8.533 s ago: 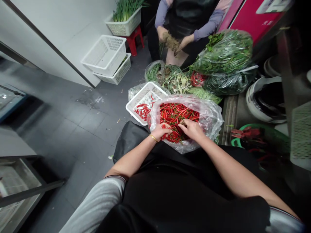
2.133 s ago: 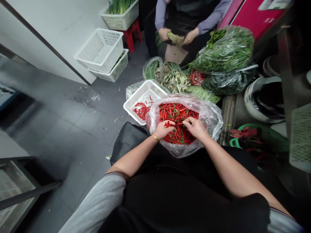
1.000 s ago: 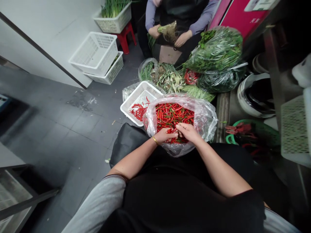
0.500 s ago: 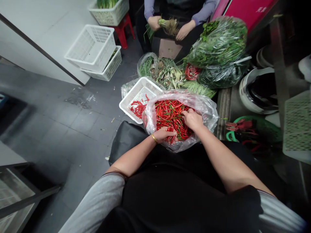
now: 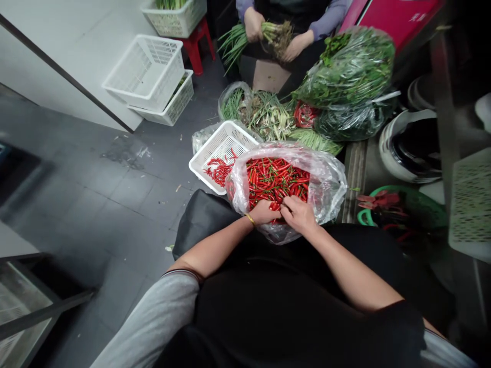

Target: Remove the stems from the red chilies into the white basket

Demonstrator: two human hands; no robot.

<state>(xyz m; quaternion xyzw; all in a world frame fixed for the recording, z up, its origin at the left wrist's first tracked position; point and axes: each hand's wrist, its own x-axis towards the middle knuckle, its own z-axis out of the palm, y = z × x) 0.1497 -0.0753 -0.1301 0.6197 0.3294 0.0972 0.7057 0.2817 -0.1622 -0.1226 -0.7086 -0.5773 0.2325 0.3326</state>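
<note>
A clear plastic bag (image 5: 326, 179) full of red chili peppers (image 5: 274, 176) with green stems rests open in front of my lap. At the bag's near edge my left hand (image 5: 265, 212) is closed around a few chilies. Against it, my right hand (image 5: 298, 213) has its fingers pinched together; what lies between them is hidden. Touching the bag's left side is a white perforated basket (image 5: 205, 148), with a small heap of red chilies (image 5: 218, 171) inside.
Across from me a person's hands (image 5: 253, 25) hold green onions (image 5: 236, 43). Between us lie cut greens (image 5: 272, 120) and bagged leafy greens (image 5: 349, 71). White crates (image 5: 148, 71) stand left on the floor. A white bucket (image 5: 387, 153) and green basin (image 5: 366, 217) are at right.
My right hand has moved from the chilies at the bag's right side down and left to meet my left hand. The other person's green onions have been raised into fuller view.
</note>
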